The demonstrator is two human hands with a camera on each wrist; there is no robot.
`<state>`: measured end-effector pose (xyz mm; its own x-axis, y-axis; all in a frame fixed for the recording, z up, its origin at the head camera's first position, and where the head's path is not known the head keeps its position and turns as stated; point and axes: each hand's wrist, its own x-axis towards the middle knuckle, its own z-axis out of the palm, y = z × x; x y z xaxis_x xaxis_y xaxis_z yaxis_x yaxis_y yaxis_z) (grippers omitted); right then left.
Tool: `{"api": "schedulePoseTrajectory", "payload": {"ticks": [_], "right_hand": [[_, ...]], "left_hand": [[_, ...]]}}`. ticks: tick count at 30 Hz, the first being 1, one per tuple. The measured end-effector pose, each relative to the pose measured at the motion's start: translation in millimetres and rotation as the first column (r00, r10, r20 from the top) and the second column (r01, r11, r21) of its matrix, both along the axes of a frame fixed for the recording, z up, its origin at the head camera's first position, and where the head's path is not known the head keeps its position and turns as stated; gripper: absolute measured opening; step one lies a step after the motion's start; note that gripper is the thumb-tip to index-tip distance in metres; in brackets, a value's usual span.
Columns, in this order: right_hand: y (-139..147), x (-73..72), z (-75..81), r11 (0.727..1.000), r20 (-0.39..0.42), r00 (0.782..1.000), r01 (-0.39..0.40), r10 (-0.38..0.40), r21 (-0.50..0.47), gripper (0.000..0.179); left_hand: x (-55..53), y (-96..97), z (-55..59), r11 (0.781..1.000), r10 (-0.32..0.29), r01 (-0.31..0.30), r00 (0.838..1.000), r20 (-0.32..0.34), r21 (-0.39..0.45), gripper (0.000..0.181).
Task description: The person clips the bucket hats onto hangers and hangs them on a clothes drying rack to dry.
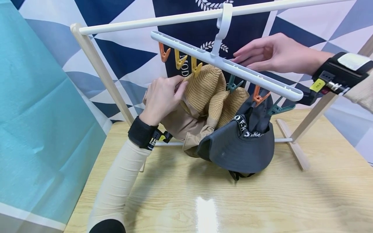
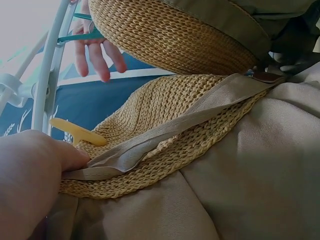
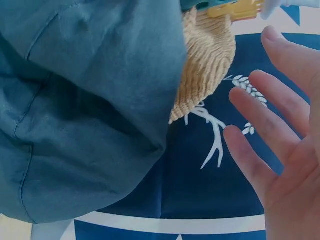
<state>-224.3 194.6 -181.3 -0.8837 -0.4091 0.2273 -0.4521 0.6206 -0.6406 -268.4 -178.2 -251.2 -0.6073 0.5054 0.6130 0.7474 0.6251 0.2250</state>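
A woven straw hat with beige cloth (image 1: 204, 87) hangs from the pale blue clip hanger (image 1: 186, 48), held by a yellow clip (image 1: 196, 67). My left hand (image 1: 163, 97) pinches this hat's edge; in the left wrist view the thumb presses on the inner band (image 2: 150, 136) beside the clip. Right of it, a dark grey bucket hat (image 1: 242, 150) hangs from an orange clip (image 1: 259, 96) and a green clip (image 1: 279, 108). Behind the hanger's right half, my right hand (image 1: 279, 55) holds nothing, its fingers extended and spread in the right wrist view.
The hanger hooks over a white rod (image 1: 175, 21) on a wooden stand (image 1: 105, 74). Another orange clip (image 1: 164, 53) and yellow clip (image 1: 180, 60) hang at the left end. Below lies a wood-grain table (image 1: 163, 194); a teal cloth (image 1: 43, 129) hangs at left.
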Motion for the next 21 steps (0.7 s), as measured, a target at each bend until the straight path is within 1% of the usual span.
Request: {"api": "schedulePoseTrajectory", "payload": {"ticks": [2, 5, 11, 17, 21], "right_hand": [[2.5, 1.8, -0.1, 1.000, -0.007, 1.000, -0.015, 0.015, -0.014, 0.052], [6.5, 3.2, -2.3, 1.000, -0.001, 1.000, -0.019, 0.019, -0.009, 0.052], [15.4, 6.6, -6.4, 0.996, 0.005, 1.000, 0.005, -0.006, 0.093, 0.055], [17.2, 6.2, -3.6, 0.987, -0.026, 0.999, -0.031, 0.036, 0.160, 0.060], [13.2, 2.2, -3.6, 0.984, -0.010, 0.998, -0.060, 0.063, 0.170, 0.065]], "left_hand": [[-0.3, 0.0, 0.2, 1.000, -0.003, 0.003, 1.000, -0.002, 0.006, 0.029], [-0.6, 0.9, 0.0, 1.000, -0.002, 0.002, 1.000, -0.007, 0.008, 0.029], [0.2, 3.1, -0.8, 1.000, 0.005, -0.005, 1.000, -0.005, 0.001, 0.029], [1.0, 2.3, -0.9, 1.000, 0.003, -0.003, 1.000, -0.012, 0.009, 0.029], [1.4, 1.6, -1.1, 1.000, 0.001, -0.001, 1.000, -0.012, 0.015, 0.029]]}}
